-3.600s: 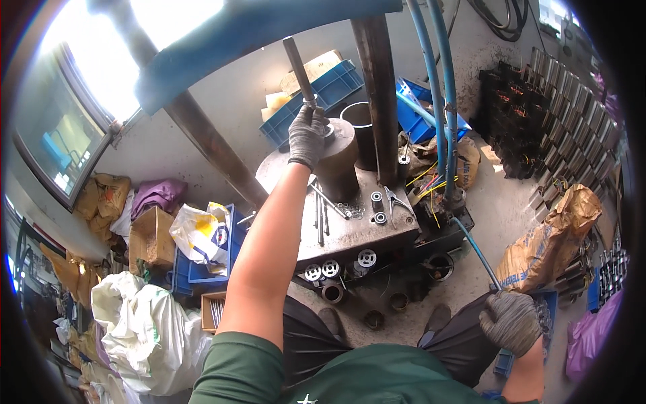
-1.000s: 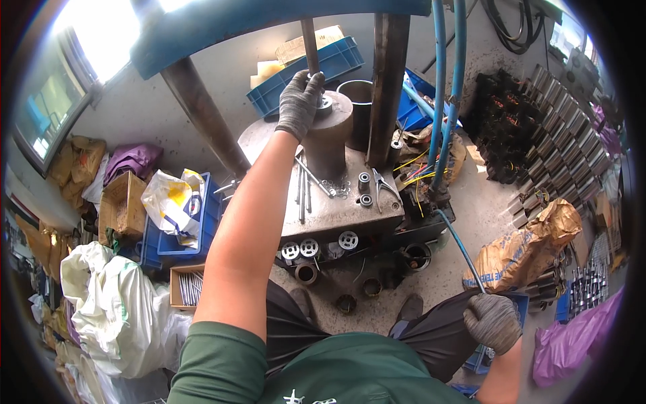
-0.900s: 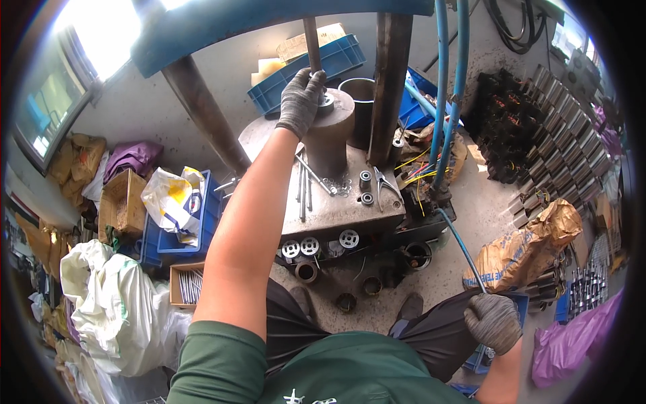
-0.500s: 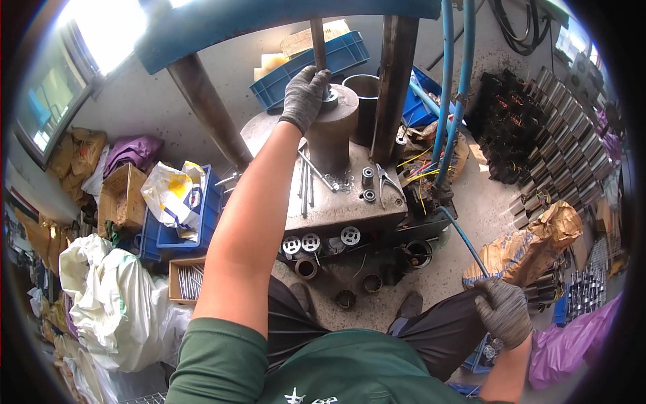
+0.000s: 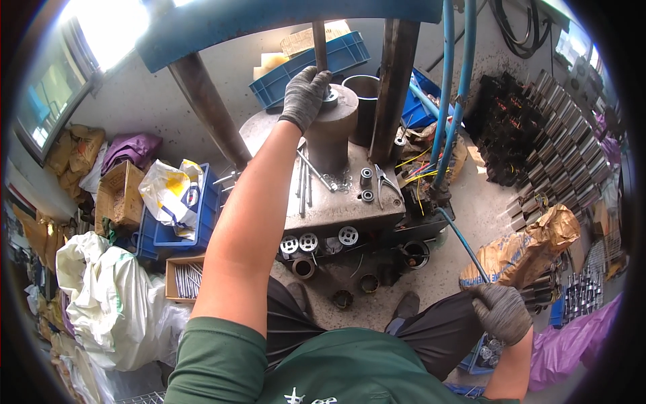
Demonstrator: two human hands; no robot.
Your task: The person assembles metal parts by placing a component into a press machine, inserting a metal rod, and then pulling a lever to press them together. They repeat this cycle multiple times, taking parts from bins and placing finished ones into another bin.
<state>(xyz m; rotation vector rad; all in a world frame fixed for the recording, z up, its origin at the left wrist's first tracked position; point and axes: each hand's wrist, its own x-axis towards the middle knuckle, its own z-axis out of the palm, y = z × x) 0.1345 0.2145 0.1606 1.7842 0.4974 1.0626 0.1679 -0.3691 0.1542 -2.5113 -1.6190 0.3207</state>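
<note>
The small round silver metal piece [image 5: 330, 101] sits on top of the fat grey metal post [image 5: 330, 138], just under the thin dark metal rod [image 5: 319, 48] that hangs down from the big blue metal beam [image 5: 282, 23]. The left hand [image 5: 305, 97], in a grey knit glove, is bent around the foot of the rod, right by the round piece. Its fingertips are partly hidden, so I cannot tell if it pinches the piece or only steadies something there. The right hand [image 5: 503, 314], in a glove too, is curled over the end of the long blue metal lever [image 5: 463, 239]. The round piece looks hard and stiff — it should not bend or squash — and I think it is a bit heavy for its size. It may be slippery if there is oil on it. The best place to hold it looks like the outside edge, from the sides, with fingers kept out from under the rod. In the oldest picture a pale ring showed on the rod above the left fingertips; now no ring shows above them. About a second ago the right hand looked like a round fist; now it is turned, with its fingers poking out more to the left. The loose thin metal rods [image 5: 303, 192] lie on the table [image 5: 350, 215] as they did.
</note>
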